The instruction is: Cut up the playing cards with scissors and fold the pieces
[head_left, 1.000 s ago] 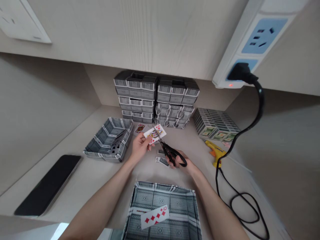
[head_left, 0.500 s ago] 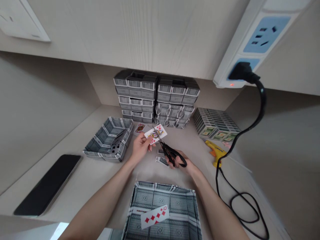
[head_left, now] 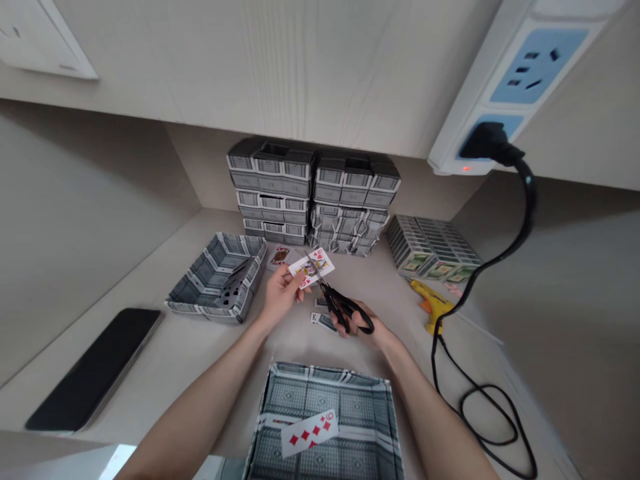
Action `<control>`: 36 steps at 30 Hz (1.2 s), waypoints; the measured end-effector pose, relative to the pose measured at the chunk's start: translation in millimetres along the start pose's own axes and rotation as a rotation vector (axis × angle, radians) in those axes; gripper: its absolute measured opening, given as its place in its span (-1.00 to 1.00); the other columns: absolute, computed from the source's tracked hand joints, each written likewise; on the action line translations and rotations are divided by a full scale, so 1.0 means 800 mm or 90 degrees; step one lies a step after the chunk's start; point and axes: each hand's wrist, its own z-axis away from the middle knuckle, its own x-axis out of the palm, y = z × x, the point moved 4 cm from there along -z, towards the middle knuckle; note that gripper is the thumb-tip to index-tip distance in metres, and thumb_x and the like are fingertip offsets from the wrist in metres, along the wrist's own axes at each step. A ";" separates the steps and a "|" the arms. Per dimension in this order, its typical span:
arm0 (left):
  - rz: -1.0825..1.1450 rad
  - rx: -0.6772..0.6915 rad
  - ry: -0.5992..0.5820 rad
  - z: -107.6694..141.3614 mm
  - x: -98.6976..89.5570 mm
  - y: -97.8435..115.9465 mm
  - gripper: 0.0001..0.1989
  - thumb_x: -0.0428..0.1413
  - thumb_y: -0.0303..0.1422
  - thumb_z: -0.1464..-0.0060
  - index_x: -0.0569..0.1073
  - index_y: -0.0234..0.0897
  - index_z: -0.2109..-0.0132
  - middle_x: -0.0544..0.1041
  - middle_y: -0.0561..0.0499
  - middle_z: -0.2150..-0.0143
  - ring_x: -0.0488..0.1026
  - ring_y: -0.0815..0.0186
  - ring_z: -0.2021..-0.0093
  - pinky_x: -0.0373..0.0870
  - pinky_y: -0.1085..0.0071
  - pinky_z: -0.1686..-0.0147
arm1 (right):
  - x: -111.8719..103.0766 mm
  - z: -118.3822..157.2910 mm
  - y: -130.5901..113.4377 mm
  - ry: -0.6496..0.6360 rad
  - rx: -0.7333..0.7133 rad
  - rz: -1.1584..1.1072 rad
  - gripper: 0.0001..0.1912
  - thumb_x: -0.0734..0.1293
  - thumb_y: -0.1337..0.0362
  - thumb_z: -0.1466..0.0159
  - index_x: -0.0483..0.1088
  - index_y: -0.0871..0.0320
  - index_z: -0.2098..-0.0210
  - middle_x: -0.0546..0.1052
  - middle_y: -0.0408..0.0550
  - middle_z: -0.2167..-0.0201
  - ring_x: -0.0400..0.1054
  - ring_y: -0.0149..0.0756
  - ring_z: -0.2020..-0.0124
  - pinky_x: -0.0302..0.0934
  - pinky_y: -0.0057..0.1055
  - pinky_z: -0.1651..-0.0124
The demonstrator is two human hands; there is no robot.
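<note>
My left hand (head_left: pixel 283 292) pinches a red queen card (head_left: pixel 315 267) by its left end. Black-handled scissors (head_left: pixel 346 310) are in my right hand (head_left: pixel 364 325), their blades lying across the middle of that card. Below the hands, cut card pieces (head_left: pixel 326 321), one marked K, rest on the table. Another face card (head_left: pixel 281 256) lies behind my left hand. Nearest me is an open box made of cards (head_left: pixel 350 400), with a cut nine of diamonds (head_left: pixel 310 433) inside it.
A card tray (head_left: pixel 200 308) holding loose cards and a black phone (head_left: pixel 95 370) are on the left. Stacked card boxes (head_left: pixel 273 180) stand at the back. To the right are card packs (head_left: pixel 433 250), a yellow glue gun (head_left: pixel 431 305), a black cable (head_left: pixel 527 200) and a power strip (head_left: pixel 540 63).
</note>
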 end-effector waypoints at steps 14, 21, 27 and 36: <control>0.002 0.009 -0.002 0.001 0.001 0.002 -0.73 0.15 -0.22 0.11 0.28 -0.32 0.37 0.45 0.11 0.65 0.23 0.52 0.77 0.12 0.59 0.76 | 0.000 -0.001 0.003 -0.008 0.020 -0.026 -0.20 0.37 -0.21 0.19 0.29 0.23 0.13 0.30 -0.12 0.48 0.06 -0.50 0.60 -0.06 -0.51 0.59; 0.010 0.004 0.014 0.002 0.001 0.005 -0.71 0.16 -0.21 0.13 0.28 -0.32 0.38 0.44 0.11 0.66 0.22 0.52 0.77 0.10 0.59 0.76 | 0.001 -0.001 0.002 -0.003 0.022 -0.027 -0.17 0.37 -0.22 0.20 0.28 0.24 0.10 0.29 -0.11 0.48 0.06 -0.49 0.59 -0.07 -0.51 0.60; 0.009 0.005 0.015 0.002 0.000 0.006 -0.71 0.16 -0.20 0.13 0.30 -0.33 0.37 0.44 0.11 0.66 0.22 0.52 0.77 0.11 0.58 0.76 | 0.000 -0.001 0.003 -0.009 0.010 -0.019 -0.14 0.36 -0.23 0.20 0.28 0.24 0.07 0.30 -0.11 0.48 0.05 -0.50 0.60 -0.07 -0.51 0.61; 0.000 0.012 0.004 0.001 0.000 0.004 -0.73 0.15 -0.22 0.11 0.28 -0.31 0.37 0.44 0.12 0.66 0.22 0.52 0.77 0.12 0.59 0.75 | 0.002 -0.001 0.001 -0.013 -0.004 -0.015 -0.15 0.35 -0.23 0.18 0.28 0.25 0.06 0.30 -0.11 0.48 0.05 -0.51 0.60 -0.08 -0.51 0.61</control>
